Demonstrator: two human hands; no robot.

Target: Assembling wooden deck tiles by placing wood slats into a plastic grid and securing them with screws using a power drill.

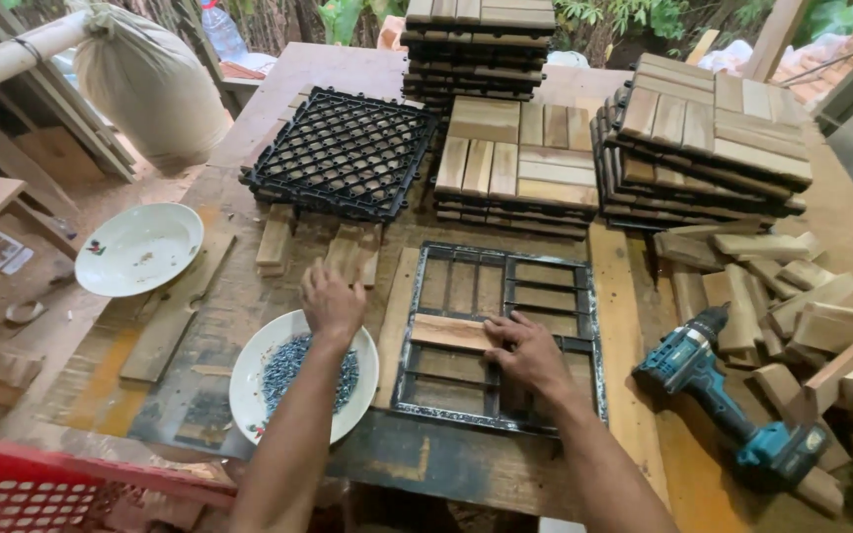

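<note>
Red crate [41, 489] nearest; white bowl [249, 390] holds screws [293, 365]; left hand [331, 301] spread, right hand [525, 350] presses slat [446, 333].

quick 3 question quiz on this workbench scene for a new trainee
1. True or false: the right hand presses a wooden slat into the black metal frame.
2. What fills the white bowl under the left hand?
3. The cordless drill lies: A) left of the frame B) right of the frame C) on the tile stacks

Key: 1 true; 2 small dark screws; 3 B
</note>
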